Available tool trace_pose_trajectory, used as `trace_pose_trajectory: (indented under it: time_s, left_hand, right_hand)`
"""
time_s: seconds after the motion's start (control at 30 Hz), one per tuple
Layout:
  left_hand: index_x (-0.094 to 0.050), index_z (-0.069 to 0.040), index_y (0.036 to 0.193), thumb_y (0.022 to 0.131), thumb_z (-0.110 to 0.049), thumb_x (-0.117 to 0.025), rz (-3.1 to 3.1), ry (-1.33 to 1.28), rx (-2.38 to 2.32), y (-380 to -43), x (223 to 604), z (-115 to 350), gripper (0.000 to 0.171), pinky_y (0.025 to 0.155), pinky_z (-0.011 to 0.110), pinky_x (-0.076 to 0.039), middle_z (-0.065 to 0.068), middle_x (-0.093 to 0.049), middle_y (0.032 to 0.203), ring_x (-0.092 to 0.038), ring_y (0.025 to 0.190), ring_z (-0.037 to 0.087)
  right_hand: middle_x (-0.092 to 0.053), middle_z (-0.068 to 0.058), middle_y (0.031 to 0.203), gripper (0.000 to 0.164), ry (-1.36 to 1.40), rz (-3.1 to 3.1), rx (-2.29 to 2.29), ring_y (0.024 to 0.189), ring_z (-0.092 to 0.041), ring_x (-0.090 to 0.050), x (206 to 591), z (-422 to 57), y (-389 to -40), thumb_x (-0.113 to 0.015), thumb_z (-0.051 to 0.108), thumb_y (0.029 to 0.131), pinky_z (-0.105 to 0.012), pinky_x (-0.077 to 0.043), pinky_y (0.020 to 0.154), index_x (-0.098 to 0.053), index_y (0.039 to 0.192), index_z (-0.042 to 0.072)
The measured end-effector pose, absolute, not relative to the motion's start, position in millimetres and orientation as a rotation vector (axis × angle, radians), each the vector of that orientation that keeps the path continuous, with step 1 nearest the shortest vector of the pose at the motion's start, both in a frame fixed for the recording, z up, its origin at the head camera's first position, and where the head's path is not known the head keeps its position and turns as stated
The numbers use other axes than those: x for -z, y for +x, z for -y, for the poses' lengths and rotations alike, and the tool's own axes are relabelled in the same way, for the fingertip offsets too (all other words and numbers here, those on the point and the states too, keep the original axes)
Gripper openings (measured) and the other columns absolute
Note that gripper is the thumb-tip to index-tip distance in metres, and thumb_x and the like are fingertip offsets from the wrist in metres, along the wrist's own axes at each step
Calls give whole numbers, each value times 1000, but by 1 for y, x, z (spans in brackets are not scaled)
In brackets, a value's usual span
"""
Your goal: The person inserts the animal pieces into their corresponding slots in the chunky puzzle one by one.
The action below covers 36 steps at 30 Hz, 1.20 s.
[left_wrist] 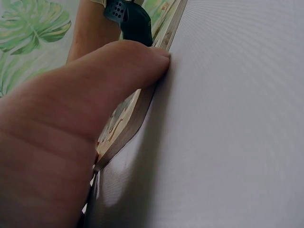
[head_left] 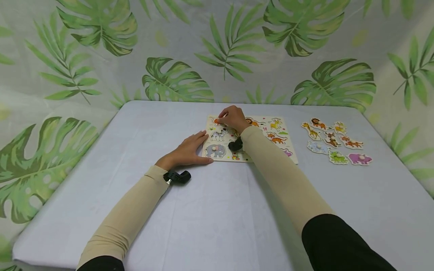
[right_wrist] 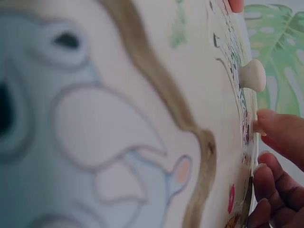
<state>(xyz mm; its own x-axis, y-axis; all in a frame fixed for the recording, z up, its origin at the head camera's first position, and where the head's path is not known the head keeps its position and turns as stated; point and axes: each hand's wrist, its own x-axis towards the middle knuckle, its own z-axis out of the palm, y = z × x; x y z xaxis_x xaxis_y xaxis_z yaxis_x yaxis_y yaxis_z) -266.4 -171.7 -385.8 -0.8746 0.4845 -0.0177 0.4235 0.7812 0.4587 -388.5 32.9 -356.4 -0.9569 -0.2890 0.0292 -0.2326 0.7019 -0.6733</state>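
A wooden animal puzzle board point(head_left: 288, 148) lies at the middle of the table. My left hand point(head_left: 200, 147) lies flat at the board's left edge, and its thumb point(left_wrist: 118, 71) presses on the near corner of the board point(left_wrist: 137, 114). My right hand point(head_left: 225, 119) reaches over the board to its far left corner, fingers curled down on an orange piece point(head_left: 216, 121). The grey elephant piece point(head_left: 216, 151) and the zebra piece point(head_left: 218, 134) sit in the board. In the right wrist view the elephant point(right_wrist: 95, 118) fills the frame, and my curled fingers point(right_wrist: 280, 137) show beyond the zebra's knob point(right_wrist: 251, 76).
Several loose animal pieces point(head_left: 335, 141) lie on the white tablecloth point(head_left: 217, 210) to the right of the board. Leaf-print fabric point(head_left: 176, 81) hangs behind and beside the table. Black wrist cameras point(head_left: 178, 177) sit on both sleeves.
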Motion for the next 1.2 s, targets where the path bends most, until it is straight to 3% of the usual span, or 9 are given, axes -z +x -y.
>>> trace_pose_trajectory:
  time_s: [0.4, 0.83, 1.2]
  left_hand:
    - [-20, -10, 155, 80, -59, -67, -2830, 731, -688, -268, 387, 172, 101, 116, 52, -13, 6, -10, 162, -8, 147, 29]
    - [-21, -10, 155, 81, -58, -67, -2822, 716, -718, -266, 387, 172, 100, 116, 51, -13, 5, -10, 162, -8, 147, 28]
    - [-21, -11, 155, 80, -58, -67, -2831, 706, -709, -266, 387, 171, 100, 116, 52, -13, 4, -10, 162, -7, 147, 28]
  right_hand:
    - [-62, -8, 107, 23, -486, -2759, 1196, 89, -25, -58, 354, -46, -393, -70, 26, 90, -39, -50, 75, -71, 107, 11]
    - [-62, -6, 110, 24, -497, -2798, 1185, 99, -24, -56, 339, -60, -384, -68, 30, 92, -42, -48, 84, -71, 108, 14]
    - [-62, -5, 108, 25, -566, -2791, 1207, 97, -23, -56, 335, -85, -377, -68, 32, 91, -41, -48, 76, -71, 109, 15]
